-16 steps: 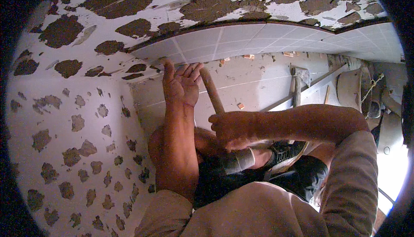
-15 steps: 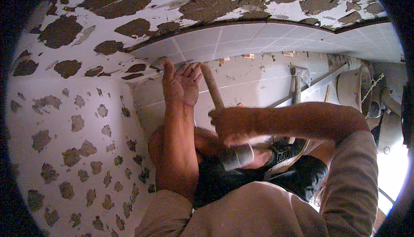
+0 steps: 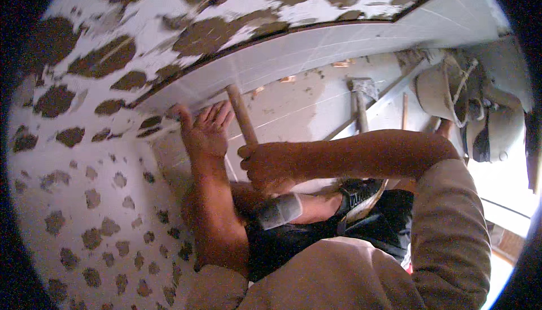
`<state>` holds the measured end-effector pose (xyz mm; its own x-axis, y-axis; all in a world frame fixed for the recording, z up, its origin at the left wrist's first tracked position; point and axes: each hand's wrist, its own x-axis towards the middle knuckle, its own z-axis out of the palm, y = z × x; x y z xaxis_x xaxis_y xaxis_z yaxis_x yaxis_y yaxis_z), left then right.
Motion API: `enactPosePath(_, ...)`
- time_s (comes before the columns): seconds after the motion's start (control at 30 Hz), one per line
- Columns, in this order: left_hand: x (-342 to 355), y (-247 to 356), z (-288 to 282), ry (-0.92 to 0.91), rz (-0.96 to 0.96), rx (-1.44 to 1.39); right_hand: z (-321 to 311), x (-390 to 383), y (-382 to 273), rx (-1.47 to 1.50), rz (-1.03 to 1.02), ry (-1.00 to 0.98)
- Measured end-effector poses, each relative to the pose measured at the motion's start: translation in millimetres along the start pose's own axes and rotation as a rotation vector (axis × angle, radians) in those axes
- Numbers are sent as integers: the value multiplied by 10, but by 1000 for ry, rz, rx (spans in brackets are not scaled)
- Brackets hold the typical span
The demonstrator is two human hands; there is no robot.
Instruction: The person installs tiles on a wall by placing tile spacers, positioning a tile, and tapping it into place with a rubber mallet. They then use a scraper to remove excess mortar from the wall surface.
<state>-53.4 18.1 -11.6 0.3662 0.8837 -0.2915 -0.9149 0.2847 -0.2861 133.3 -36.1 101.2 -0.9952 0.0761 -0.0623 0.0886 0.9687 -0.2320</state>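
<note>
My right hand [image 3: 271, 166] is closed around a mallet, close to its grey head [image 3: 281, 211], which hangs below the fist. The mallet's wooden handle [image 3: 243, 115] points upward, its end at or very near the lower part of the pale wall tiles [image 3: 282, 56]; contact is hard to judge. To its left, my left hand [image 3: 206, 132] is raised with the palm showing and the fingers stretched, holding nothing. Its fingertips are at the lower edge of the tiles by the wall corner.
Brown adhesive dabs [image 3: 206, 34] dot the white wall above the tiles; grey dabs [image 3: 92, 238] cover the left wall. Small orange-brown pieces [image 3: 288, 78] sit along the tiles' bottom edge. To the right are a square-headed tool [image 3: 364, 88], a long metal bar [image 3: 398, 83] and a bucket [image 3: 433, 90].
The view has shifted and tilted, so both hands and the mallet appear farther left. The left hand remains open, and the right keeps its grip on the mallet.
</note>
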Motion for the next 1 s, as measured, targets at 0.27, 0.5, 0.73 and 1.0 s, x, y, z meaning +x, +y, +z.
enactPosePath(0.27,16,-261,228,210,77,452,31,-246,-122,-65,127,241)
enactPosePath(0.5,4,-434,341,311,191,568,52,-628,-575,97,599,-127)
enactPosePath(0.73,4,-471,349,353,250,628,498,-1146,-991,327,1353,68)
enactPosePath(1.0,34,-728,365,391,304,692,785,-1463,-1337,360,1396,97)
